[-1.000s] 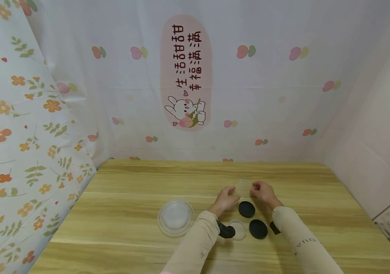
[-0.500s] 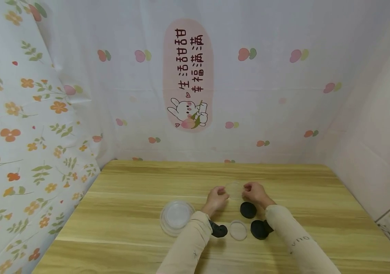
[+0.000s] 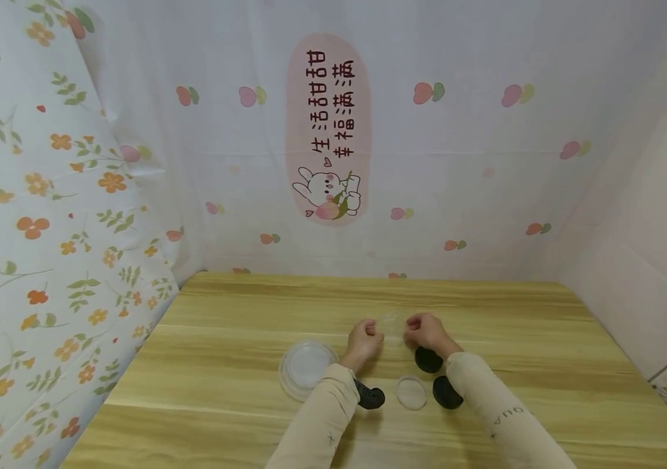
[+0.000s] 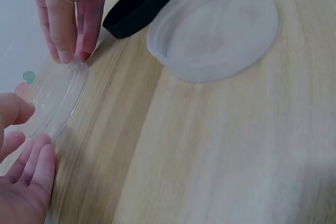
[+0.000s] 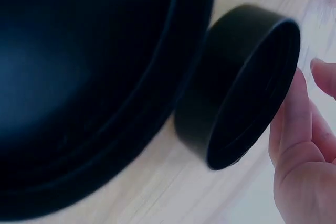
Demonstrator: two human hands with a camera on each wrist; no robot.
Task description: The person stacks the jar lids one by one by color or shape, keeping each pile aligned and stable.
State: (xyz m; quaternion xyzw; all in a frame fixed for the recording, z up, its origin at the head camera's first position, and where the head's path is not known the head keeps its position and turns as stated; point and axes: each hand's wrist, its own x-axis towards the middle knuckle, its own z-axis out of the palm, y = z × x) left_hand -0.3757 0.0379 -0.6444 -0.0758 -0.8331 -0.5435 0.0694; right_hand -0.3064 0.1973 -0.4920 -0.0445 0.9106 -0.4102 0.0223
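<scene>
A thin, clear round plastic lid (image 3: 389, 319) is held up on edge between the two hands, over the far part of the table. My left hand (image 3: 365, 339) has its thumb and fingers at the lid's left edge. Opposite it, my right hand (image 3: 427, 332) pinches the other edge. In the left wrist view the lid (image 4: 60, 98) is see-through and tilted, with the right fingertips (image 4: 65, 56) at its upper rim. Just below the right hand lies a small black round cap (image 3: 427, 360), its hollow side showing in the right wrist view.
Nearer the front is a second black cap (image 3: 447, 393), partly covered by the right sleeve. A clear, shallow round lid (image 3: 411, 393) lies to its left. Stacked clear round lids (image 3: 307, 366) sit left of the left forearm. A patterned cloth wall (image 3: 456, 163) rises behind the table.
Both hands have moved left along the table with the clear lid between them. The lid has turned and shows less of its face. The caps and other lids lie as before.
</scene>
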